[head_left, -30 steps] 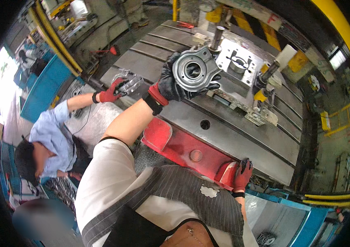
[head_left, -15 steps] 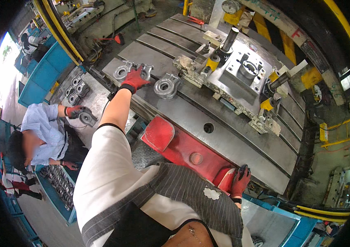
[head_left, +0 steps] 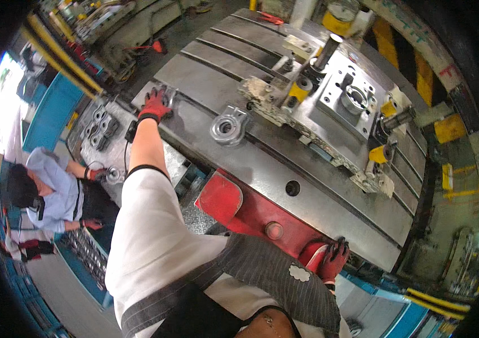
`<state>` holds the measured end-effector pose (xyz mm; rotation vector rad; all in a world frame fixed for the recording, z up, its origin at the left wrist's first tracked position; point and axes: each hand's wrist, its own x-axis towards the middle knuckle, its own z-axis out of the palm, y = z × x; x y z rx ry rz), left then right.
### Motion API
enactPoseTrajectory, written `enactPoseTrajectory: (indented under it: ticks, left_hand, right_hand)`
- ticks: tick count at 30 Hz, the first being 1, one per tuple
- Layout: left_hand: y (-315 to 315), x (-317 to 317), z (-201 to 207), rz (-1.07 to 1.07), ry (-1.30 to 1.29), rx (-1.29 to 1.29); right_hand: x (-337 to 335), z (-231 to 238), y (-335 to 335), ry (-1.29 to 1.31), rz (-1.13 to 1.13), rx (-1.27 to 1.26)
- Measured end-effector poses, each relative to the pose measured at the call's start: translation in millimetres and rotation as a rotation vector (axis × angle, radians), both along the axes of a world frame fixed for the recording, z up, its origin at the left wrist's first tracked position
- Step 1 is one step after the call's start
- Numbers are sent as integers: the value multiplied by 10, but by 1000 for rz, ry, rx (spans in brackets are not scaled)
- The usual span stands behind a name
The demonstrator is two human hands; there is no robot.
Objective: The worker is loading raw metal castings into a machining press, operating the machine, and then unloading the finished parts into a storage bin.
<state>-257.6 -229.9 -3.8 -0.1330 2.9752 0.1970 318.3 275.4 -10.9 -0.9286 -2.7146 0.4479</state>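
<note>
My left hand (head_left: 156,105), in a red glove with dark fingertips, reaches to the left corner of a slotted steel press bed (head_left: 262,163). Its fingers are spread at a grey metal part (head_left: 172,97), which the hand partly covers. Nearer the middle of the bed lies a ring-shaped metal casting (head_left: 229,127) with a flat lug, untouched. My right hand (head_left: 334,260), also gloved, rests with fingers stretched out over the red guard at the right end of a red control bar (head_left: 256,217). What lies under its palm is hidden.
A die set (head_left: 335,107) with upright posts and yellow collars stands on the bed. At left, a co-worker's gloved hand (head_left: 97,173) touches a ring-shaped part (head_left: 114,175) by a metal side table (head_left: 104,152) holding several castings (head_left: 99,128). Blue bins stand lower left.
My left hand has moved left toward the bed's corner, along with metal part beside it. The co-worker's ring-shaped part is lower, at the side table. My right hand stays on the guard.
</note>
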Motion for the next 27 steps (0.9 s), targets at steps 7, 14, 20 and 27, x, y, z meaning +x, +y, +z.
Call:
enactPoseTrajectory:
  ticks: [7,14,20,27]
  left_hand:
    - [13,-185,-383,-189,266,53]
    - [917,569,-461,-419,686,455]
    - [1570,1507,-857,-872,414,623]
    - [1833,1574,-937,-1023,382,407]
  right_hand:
    - [-108,134,-33,-150,-71,-109]
    - [-173,104,-103,20,-150,8]
    - [-280,-49,-117,69,-233,0]
    - [410,-290,-118,511,-431,76]
